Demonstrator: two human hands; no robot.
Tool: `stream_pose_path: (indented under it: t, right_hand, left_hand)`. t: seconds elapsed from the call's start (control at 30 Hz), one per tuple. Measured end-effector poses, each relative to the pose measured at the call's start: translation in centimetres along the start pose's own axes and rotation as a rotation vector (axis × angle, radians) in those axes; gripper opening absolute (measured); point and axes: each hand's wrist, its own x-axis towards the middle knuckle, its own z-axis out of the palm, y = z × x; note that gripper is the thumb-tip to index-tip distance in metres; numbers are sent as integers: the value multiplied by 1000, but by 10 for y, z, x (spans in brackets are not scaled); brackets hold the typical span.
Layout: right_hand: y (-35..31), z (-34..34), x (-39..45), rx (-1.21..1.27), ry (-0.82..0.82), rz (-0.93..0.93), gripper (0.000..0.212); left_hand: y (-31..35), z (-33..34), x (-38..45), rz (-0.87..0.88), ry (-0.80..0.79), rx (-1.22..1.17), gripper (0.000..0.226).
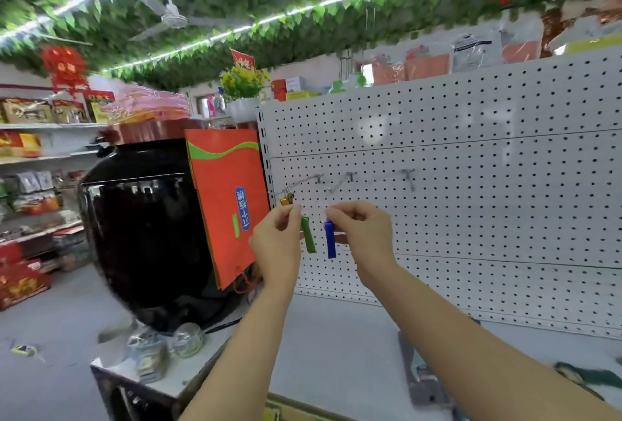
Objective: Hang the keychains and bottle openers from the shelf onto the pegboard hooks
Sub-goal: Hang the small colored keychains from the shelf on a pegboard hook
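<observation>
Left hand (276, 231) pinches green keychain (308, 234), right hand (357, 228) blue keychain (330, 239) — rings to be slid singly onto hook (338, 185).

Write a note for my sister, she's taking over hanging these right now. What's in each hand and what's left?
Left hand pinches the green keychain by its top.
Right hand pinches the blue keychain the same way.
Both dangle in front of the pegboard, just below the hooks.
Done: a gold piece already hangs on the left hook.
Left: hang green and blue; the middle hook and right hook look free.
</observation>
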Motion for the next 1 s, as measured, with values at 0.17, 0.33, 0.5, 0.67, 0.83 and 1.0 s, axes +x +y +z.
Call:
stream_pose_path:
  t: [0.17, 0.33, 0.5, 0.67, 0.83, 1.0]
  right_hand:
    - [17, 51, 18, 10, 62, 1, 1]
    - [30, 95, 30, 21, 112, -11, 3]
    - [40, 116, 33, 30, 175, -45, 5]
    - [39, 121, 30, 18, 202, -64, 2]
    - [31, 120, 31, -25, 218, -83, 3]
    - [27, 121, 32, -39, 222, -63, 6]
  left_hand:
    - [-19, -18, 47, 30, 22, -77, 18]
    - [-35, -32, 96, 42, -21, -38, 24]
    - [-54, -28, 113, -29, -148, -61, 11]
    - [-66, -25, 123, -1, -213, -61, 12]
    - [-73, -18, 128, 36, -276, 13, 13]
    - [-70, -15, 137, 116, -325, 133, 12]
